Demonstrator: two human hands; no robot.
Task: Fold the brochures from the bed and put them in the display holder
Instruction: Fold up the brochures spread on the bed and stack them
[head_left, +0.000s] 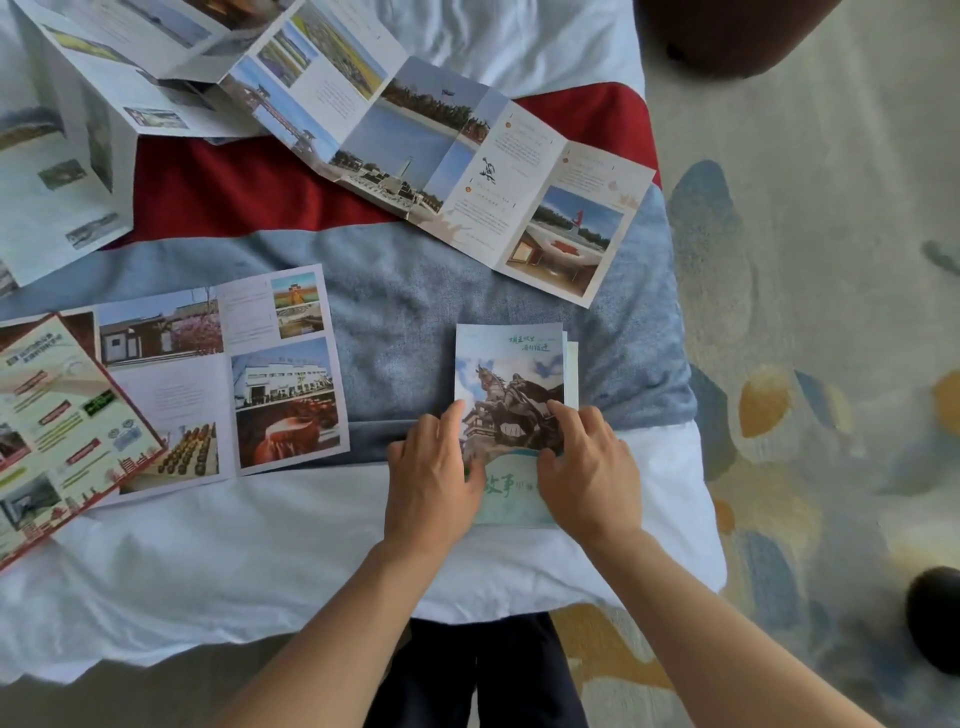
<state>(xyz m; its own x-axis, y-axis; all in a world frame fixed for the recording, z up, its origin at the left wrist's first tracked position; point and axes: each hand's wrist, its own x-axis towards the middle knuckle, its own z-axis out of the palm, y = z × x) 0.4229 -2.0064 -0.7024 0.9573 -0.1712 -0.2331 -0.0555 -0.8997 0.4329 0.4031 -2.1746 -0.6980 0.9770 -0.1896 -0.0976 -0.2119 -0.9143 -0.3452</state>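
Observation:
A folded brochure (509, 374) with a horse-and-rider statue on its cover lies on the bed near the front edge. My left hand (431, 478) presses on its lower left side, fingers spread. My right hand (589, 467) presses on its lower right side, thumb and fingers on the cover. A long unfolded accordion brochure (441, 156) stretches across the bed behind it. A half-open brochure (228, 379) with building photos lies to the left, and a red-bordered leaflet (57, 431) overlaps its left end. The display holder is not in view.
More unfolded brochures (67, 135) stand partly upright at the back left. The bed has a white sheet (260, 561), a grey-blue blanket (405, 291) and a red runner (218, 192). Patterned carpet (810, 312) lies to the right, with dark round objects at the top right and lower right edges.

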